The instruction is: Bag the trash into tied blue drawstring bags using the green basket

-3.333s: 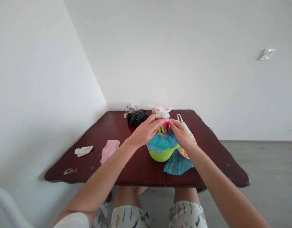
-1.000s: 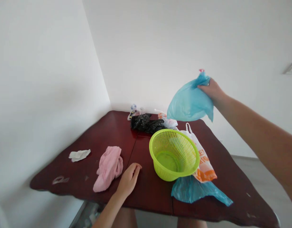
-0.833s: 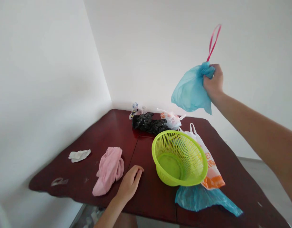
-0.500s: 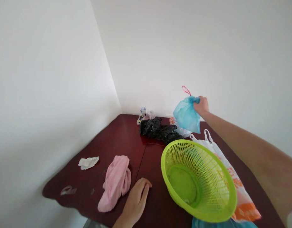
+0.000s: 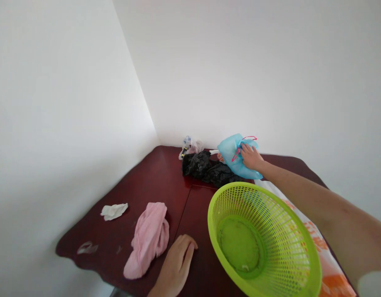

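Note:
At the back right, my right hand lies on a light blue plastic bag with red drawstrings. Its fingers are slightly apart on the film, and the bag looks puffed up. My left hand rests loosely on the table, palm down, holding nothing. A crumpled pink cloth lies just left of it. To its right stands a lime green plastic basket, tilted towards me, with only a small pale scrap on its bottom.
Black plastic bags lie crumpled at the back of the dark red table, beside a clear bag. A white and orange bag is partly under the basket. A white tissue lies left. Walls border the table.
My right hand has come down and slightly left with the blue bag, from the air onto the back of the table. Its fingers have loosened. My left hand stays in place.

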{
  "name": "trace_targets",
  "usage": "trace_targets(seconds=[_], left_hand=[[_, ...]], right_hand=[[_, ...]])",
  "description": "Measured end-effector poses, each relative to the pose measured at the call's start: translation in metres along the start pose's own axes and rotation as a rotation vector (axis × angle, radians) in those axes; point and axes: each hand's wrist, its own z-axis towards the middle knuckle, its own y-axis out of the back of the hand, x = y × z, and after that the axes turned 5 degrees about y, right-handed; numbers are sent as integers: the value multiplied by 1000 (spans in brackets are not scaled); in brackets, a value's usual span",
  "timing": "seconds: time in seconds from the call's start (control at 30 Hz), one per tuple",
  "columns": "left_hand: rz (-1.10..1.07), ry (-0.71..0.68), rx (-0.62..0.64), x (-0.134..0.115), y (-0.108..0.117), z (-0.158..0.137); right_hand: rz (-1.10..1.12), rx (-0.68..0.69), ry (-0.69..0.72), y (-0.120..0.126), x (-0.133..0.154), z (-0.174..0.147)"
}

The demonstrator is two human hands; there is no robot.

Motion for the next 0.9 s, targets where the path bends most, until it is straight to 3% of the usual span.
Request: trace_targets(seconds=[0.2,0.37,0.53,0.63,0.77,0.9], left_hand=[[19,-1,-7,-7,2,0],[25,-8,-13,-8,3,0],[44,-34,-4,-11,5,2],[53,-55,-15,-15,7,2],[58,-74,-38,-17,6,-2],[74,-100,-50,-16,4,-5]], right_hand=[[-11,-14,9,19,-3,6],[-15,-86,-34,65,-12,1],[114,-195,-26,103,-26,-30],[253,-159,-55,98,-28,-59],[315,-69,-182,71,-23,-89],[291,-81,-263,52,-15,-95]])
